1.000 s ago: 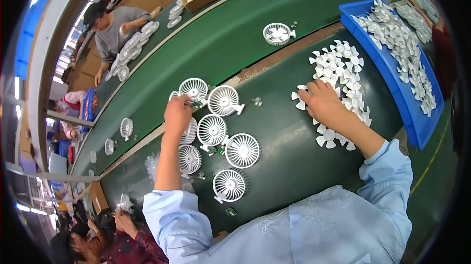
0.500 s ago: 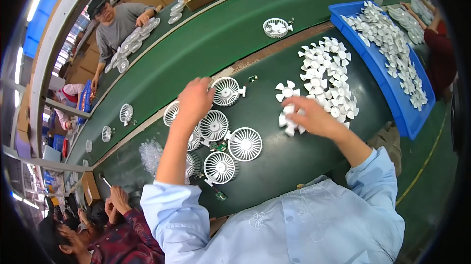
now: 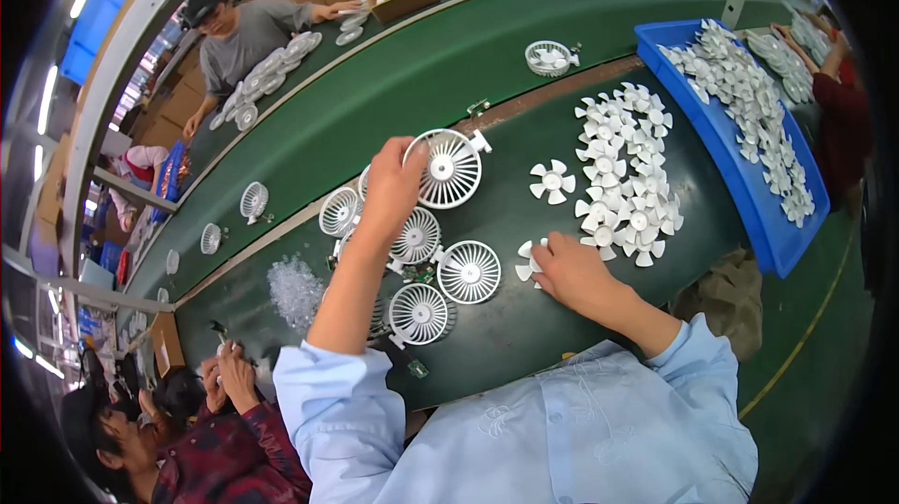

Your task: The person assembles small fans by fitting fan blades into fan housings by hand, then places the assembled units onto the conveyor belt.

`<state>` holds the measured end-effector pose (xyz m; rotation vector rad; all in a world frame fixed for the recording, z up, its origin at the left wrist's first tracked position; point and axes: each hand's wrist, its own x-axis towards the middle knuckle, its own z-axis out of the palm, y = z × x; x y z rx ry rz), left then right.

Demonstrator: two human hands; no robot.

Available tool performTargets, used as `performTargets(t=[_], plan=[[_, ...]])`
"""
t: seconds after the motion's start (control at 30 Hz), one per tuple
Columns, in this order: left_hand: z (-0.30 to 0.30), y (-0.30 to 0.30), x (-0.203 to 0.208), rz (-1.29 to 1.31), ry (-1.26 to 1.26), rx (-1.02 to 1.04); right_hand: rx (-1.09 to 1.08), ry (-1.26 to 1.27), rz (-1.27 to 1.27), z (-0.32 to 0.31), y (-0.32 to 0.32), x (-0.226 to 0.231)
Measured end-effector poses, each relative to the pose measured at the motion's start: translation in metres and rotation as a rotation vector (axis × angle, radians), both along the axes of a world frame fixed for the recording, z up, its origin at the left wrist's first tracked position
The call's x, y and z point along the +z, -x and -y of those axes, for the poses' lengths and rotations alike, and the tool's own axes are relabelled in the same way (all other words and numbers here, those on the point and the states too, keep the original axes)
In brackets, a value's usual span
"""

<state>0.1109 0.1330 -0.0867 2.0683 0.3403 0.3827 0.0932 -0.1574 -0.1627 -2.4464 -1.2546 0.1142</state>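
My left hand grips the rim of a round white fan housing with slotted ribs. That housing appears raised off the table, and a small circuit board hangs at its far side. Closed fingers of my right hand hold a white fan blade, partly hidden by the hand. Beyond that hand a single fan blade lies apart from a large pile of fan blades. Several more fan housings, such as the one in front, sit near my left forearm.
A blue tray full of fan blades stands at the right. Past the table runs a green conveyor belt carrying housings. Small clear plastic parts lie at the left. Co-workers sit lower left and across the belt.
My left hand has picked up the far housing and moved it slightly right and nearer. My right hand has drawn a fan blade toward me and left, away from the pile.
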Motion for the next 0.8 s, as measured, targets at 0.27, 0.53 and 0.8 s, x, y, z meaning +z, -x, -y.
performTargets(t=[0.27, 0.53, 0.8], plan=[[0.057, 0.109, -0.018, -0.097, 1.051, 0.104, -0.149, -0.399, 0.004, 0.005, 0.011, 0.053], [0.109, 0.134, -0.039, 0.008, 1.121, 0.011, 0.093, -0.376, 0.179, -0.034, 0.039, 0.068], [0.105, 0.149, -0.043, 0.125, 0.946, 0.013, 0.036, -0.594, 0.188, -0.033, 0.050, 0.051]])
